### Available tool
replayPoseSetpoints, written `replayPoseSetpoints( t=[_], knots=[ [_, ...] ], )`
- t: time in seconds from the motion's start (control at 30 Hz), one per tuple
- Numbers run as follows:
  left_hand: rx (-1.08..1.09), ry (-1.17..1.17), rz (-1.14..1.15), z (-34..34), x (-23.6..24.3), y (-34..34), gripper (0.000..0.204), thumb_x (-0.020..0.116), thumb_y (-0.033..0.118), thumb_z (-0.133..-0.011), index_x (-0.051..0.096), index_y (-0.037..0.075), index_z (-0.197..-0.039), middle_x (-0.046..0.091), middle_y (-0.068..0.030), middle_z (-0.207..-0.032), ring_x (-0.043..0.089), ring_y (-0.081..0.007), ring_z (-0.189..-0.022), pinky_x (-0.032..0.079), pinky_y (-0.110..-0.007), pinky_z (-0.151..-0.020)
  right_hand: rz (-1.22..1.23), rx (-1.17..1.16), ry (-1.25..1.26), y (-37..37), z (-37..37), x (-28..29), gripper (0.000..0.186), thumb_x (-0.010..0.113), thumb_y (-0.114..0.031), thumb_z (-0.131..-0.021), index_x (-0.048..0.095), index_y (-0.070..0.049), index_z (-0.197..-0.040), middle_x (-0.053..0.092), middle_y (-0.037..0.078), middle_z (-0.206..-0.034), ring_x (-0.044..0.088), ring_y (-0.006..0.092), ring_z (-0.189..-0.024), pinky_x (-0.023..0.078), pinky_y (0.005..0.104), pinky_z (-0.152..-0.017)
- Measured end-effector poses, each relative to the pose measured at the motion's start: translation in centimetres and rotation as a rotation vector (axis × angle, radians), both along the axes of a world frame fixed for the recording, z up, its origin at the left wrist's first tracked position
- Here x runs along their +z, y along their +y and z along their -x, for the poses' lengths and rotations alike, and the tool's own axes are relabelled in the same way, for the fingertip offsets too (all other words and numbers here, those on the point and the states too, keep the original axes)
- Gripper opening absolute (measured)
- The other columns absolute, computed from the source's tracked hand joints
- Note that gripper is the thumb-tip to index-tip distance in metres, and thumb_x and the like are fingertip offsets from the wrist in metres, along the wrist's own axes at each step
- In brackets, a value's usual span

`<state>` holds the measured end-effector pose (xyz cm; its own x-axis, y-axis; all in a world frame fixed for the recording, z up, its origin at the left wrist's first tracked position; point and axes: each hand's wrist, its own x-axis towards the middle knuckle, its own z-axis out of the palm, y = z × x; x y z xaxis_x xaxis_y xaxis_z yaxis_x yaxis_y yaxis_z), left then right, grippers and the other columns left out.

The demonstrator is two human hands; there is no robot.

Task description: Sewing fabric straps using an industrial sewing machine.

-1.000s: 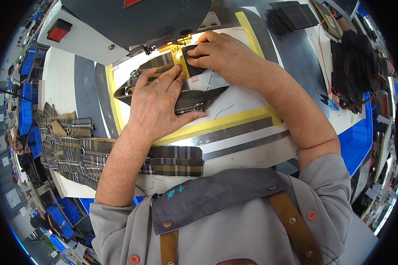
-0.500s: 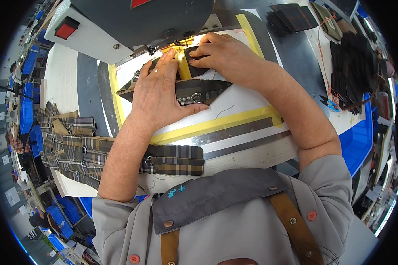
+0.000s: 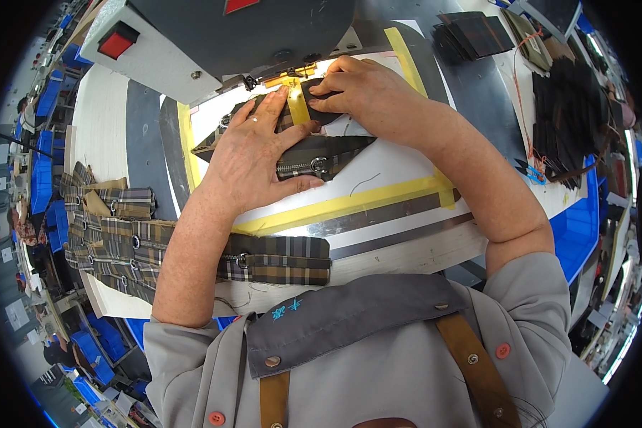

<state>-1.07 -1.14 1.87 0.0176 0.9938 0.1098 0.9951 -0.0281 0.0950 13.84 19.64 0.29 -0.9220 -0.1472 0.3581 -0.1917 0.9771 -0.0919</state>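
Note:
A plaid fabric piece with a metal zipper and ring pull (image 3: 319, 165) lies beneath the machine's front, its near edge raised in folds. Spread across its left part is my left hand (image 3: 253, 157), fingers apart, thumb and index finger on either side of the zipper. My right hand (image 3: 374, 96) rests on a dark part of the fabric (image 3: 328, 108) with bent, slightly parted fingers pressing down; its thumb is hidden. Between the hands runs a yellow strip (image 3: 299, 113), lit from above, up to the yellow clamp (image 3: 290, 75) of what looks like a sewing machine (image 3: 242, 32).
White sheeting bordered by yellow tape (image 3: 349, 203) covers the work surface. Plaid pieces with zippers (image 3: 285, 260) lie at the near left. Dark fabric stacks (image 3: 571, 107) and blue-handled snips (image 3: 531, 171) are at right, above a blue bin (image 3: 576, 232).
My left hand has shifted slightly left and nearer; its index finger now reaches out sideways over the fabric. My right hand stays nearly in place.

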Motion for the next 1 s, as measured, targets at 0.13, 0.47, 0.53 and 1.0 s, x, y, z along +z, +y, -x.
replayPoseSetpoints(
  t=[0.13,0.47,0.53,1.0],
  knots=[
    [0.001,-0.011,-0.013,0.00,-0.26,0.03,0.072,0.068,0.074,-0.078,0.068,0.025,-0.131,0.048,-0.0306,-0.145,0.051,-0.0455,-0.133,0.033,-0.055,-0.119,0.007,-0.002,-0.004,0.07,-0.01,-0.15,0.032,0.065,-0.009,-0.085,0.078,-0.014,-0.115,0.071,0.001,-0.114,0.059,0.0229,-0.114,0.053,0.0360,-0.097],
    [0.030,-0.048,0.014,-0.44,0.17,0.55,0.074,0.070,0.075,-0.075,0.068,0.029,-0.133,0.050,-0.0336,-0.144,0.051,-0.0414,-0.137,0.033,-0.051,-0.120,0.079,0.007,-0.025,0.78,-0.22,-0.19,0.040,0.067,-0.001,-0.077,0.078,-0.009,-0.115,0.072,0.002,-0.115,0.059,0.0238,-0.115,0.052,0.0356,-0.100],
    [0.037,-0.052,0.022,-0.36,0.23,0.49,0.073,0.071,0.074,-0.075,0.068,0.028,-0.132,0.050,-0.0334,-0.144,0.052,-0.0416,-0.136,0.033,-0.050,-0.119,0.078,0.001,-0.032,0.69,-0.14,0.03,0.040,0.067,0.000,-0.077,0.078,-0.009,-0.114,0.072,0.002,-0.115,0.059,0.0240,-0.115,0.052,0.0355,-0.100],
    [0.040,-0.105,0.029,-0.16,0.24,0.89,0.069,0.078,0.064,-0.073,0.067,0.029,-0.131,0.047,-0.0313,-0.148,0.051,-0.0457,-0.134,0.033,-0.051,-0.119,0.096,-0.029,-0.105,0.79,0.09,0.33,0.038,0.065,-0.001,-0.080,0.078,-0.010,-0.115,0.072,0.002,-0.117,0.059,0.0236,-0.116,0.050,0.0350,-0.101]
  ],
)
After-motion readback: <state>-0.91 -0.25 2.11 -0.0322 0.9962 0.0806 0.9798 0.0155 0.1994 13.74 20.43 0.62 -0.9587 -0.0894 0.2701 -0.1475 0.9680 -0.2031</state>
